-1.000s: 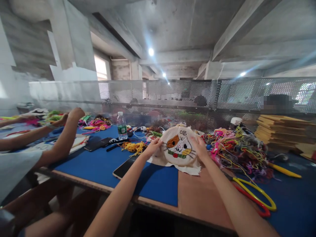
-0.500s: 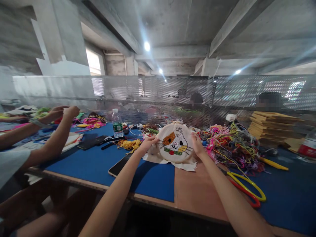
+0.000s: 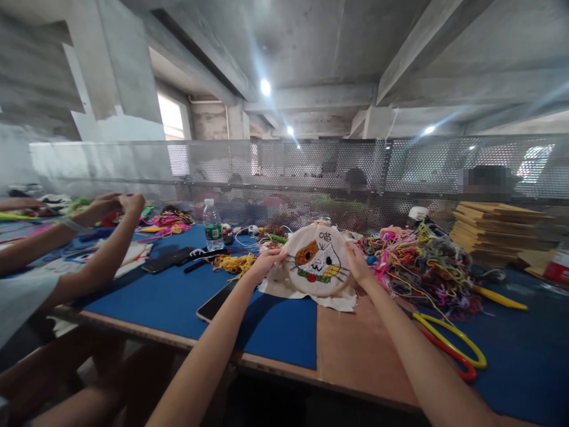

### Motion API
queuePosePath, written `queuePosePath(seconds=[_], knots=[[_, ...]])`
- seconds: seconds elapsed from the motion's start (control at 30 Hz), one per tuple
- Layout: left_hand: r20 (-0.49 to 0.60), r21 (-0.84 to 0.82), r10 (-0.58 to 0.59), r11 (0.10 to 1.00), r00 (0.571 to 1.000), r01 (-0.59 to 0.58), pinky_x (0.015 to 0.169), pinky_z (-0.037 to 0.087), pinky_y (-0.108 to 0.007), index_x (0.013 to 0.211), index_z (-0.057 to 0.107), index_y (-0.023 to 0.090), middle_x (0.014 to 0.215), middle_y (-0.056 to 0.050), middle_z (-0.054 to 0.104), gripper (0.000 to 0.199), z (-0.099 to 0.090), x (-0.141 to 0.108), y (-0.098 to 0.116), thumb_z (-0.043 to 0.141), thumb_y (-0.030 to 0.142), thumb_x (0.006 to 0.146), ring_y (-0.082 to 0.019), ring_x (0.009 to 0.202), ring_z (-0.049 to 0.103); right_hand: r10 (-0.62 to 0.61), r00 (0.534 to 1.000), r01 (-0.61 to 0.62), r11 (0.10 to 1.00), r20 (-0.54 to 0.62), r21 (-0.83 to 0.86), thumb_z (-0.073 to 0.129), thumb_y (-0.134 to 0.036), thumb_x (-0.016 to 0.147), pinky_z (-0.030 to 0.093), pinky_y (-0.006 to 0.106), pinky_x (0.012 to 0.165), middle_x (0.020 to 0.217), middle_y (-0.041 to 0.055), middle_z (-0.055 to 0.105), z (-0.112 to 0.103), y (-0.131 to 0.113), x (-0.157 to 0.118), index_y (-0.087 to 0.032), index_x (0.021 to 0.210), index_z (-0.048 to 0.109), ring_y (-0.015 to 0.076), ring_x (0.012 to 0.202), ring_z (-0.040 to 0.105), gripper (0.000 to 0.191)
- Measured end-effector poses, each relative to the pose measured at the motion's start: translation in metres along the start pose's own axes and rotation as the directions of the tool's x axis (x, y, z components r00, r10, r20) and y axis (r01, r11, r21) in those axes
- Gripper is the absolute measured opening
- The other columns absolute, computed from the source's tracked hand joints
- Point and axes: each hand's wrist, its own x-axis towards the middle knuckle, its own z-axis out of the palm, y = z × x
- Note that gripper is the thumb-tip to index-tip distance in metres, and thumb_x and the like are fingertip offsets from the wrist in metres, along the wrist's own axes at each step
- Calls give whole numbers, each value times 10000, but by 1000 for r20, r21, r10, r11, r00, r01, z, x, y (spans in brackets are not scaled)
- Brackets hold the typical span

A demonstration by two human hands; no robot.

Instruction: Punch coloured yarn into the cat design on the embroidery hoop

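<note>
An embroidery hoop point(image 3: 316, 261) with cream cloth stands tilted up at the middle of the table. It shows a stitched cat face in orange, yellow, green and red. My left hand point(image 3: 265, 264) grips the hoop's left rim and my right hand point(image 3: 357, 265) grips its right rim. Loose cloth hangs below the hoop onto the table. A dark phone point(image 3: 214, 302) lies just left of my left forearm.
A tangle of coloured threads point(image 3: 420, 268) lies right of the hoop, with yellow and red scissors point(image 3: 448, 344) in front. Wooden frames point(image 3: 495, 233) are stacked far right. A water bottle point(image 3: 213, 225) stands at the back left. Another person's arms point(image 3: 84, 246) work at left. A perforated metal screen point(image 3: 311, 172) backs the table.
The view shifted slightly; the hoop stays held upright in both hands. The neighbouring person's hands moved a little at the left.
</note>
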Motion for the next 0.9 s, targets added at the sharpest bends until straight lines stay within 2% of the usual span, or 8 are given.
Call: queuePosePath(seconds=[0.13,0.37,0.47,0.6,0.73,0.8,0.9], knots=[[-22,10,-5,1000,1000,5,669,420,-245,788,715,127,811,-75,691,394,1,-2,3,721,447,557,-172,725,582,-18,1000,19,1000,20,-13,321,-646,781,324,380,978,1115,113,607,-1,0,1,-132,1026,604,236,1066,512,636],[-17,2,1,1000,1000,-1,739,422,-258,874,706,131,916,-86,683,423,0,0,1,713,436,582,-191,829,589,-20,999,20,1000,26,-12,341,-657,762,340,387,955,1069,90,627,-1,1,2,-165,978,612,240,1031,522,602],[-8,-21,9,1000,1000,-9,764,424,-260,883,703,125,919,-85,683,424,-1,2,-2,715,426,585,-193,845,591,13,1000,-14,999,-8,-39,308,-686,748,361,391,926,1006,103,645,-1,0,1,-155,919,623,251,989,538,640],[23,-88,-49,995,999,51,708,445,-261,859,701,124,836,-77,694,372,-2,0,1,716,382,592,-178,751,609,68,995,-71,997,-78,-31,293,-715,723,357,370,928,985,112,647,1,-1,0,-174,863,628,251,1013,531,651],[75,-125,-115,984,991,123,668,459,-267,883,680,133,819,-67,692,350,0,-3,4,693,354,612,-185,729,619,31,995,-35,999,-90,-41,288,-686,742,364,375,907,963,115,643,3,-4,-3,-166,831,609,249,981,533,618],[25,-72,-115,991,993,117,665,465,-273,888,670,121,825,-73,686,351,1,-2,4,666,373,644,-198,747,619,14,995,-19,998,-99,-57,281,-664,755,375,375,880,925,114,642,3,-7,-4,-159,802,592,244,930,541,595],[-105,83,-51,995,993,60,684,473,-292,898,653,112,843,-74,671,342,2,0,3,610,401,723,-215,787,607,5,994,-11,998,-110,-56,293,-637,763,383,356,856,874,103,638,4,-12,-6,-161,772,578,229,884,542,555]])
